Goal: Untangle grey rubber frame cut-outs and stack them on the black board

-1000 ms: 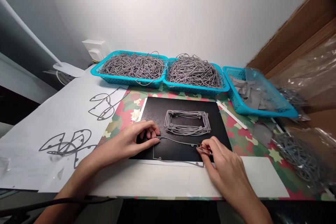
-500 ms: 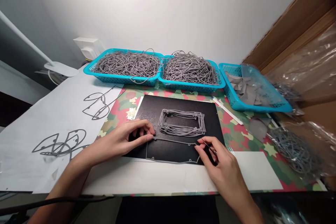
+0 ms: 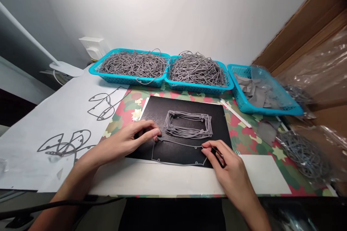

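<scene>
A thin grey rectangular gasket hangs or lies over the front of the black board. My left hand pinches its far left corner between thumb and fingers. At its far right corner my right hand is closed on the gasket, and a thin dark tool, perhaps tweezers, also sits in that hand. Just beyond the gasket, a stack of similar grey gaskets forms a rectangle on the board.
Two blue baskets heaped with grey gaskets stand at the back. A third blue basket holds grey scraps. Loose gaskets lie on white paper at the left; a bagged bundle is at the right.
The gasket's far left corner has risen slightly with my left hand, whose fingers have drawn together. My right hand has barely moved. The view has shifted a little.
</scene>
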{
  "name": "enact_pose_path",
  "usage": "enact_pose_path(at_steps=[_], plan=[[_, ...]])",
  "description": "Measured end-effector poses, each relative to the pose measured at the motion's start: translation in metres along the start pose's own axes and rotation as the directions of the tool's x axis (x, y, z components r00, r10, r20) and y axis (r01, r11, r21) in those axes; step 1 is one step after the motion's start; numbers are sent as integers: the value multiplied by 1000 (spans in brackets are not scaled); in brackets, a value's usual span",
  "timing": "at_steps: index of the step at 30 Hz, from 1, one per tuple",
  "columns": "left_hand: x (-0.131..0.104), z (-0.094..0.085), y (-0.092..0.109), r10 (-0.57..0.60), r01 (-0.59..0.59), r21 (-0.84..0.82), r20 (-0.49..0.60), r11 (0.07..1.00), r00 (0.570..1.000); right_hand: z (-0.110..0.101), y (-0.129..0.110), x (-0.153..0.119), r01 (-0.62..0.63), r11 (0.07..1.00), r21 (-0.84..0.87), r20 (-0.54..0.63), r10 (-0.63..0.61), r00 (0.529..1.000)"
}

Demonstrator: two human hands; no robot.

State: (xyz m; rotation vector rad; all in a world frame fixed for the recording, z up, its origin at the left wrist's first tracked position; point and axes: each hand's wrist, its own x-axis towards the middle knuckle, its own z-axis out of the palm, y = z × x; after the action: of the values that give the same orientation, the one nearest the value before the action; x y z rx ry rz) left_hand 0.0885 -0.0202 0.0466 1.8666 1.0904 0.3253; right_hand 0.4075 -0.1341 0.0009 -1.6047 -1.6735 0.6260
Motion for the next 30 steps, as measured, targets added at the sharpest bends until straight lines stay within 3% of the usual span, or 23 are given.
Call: enact_pose_path(at_steps=[8,12,19,23,30], plan=[[-5,2,-3,60,-62,-45,-45,997,997,4,-3,-3,31,999,-28,6,-31,999],[-3,0,7,126,-130,-56,-67,990,990,-3,-5,3,48,999,6,7,-48,999],[35,-24,34,180,-181,-42,-30,983,983,-38,-15,46,-45,996,-78,6,46,999],[58,-35,28,156,-156,-58,-7,986,988,-46,-15,75,-39,990,-133,68,48,997],[71,-29,9,164,-166,-62,-30,984,986,-30,0,95,-10,988,-155,24,14,1000]])
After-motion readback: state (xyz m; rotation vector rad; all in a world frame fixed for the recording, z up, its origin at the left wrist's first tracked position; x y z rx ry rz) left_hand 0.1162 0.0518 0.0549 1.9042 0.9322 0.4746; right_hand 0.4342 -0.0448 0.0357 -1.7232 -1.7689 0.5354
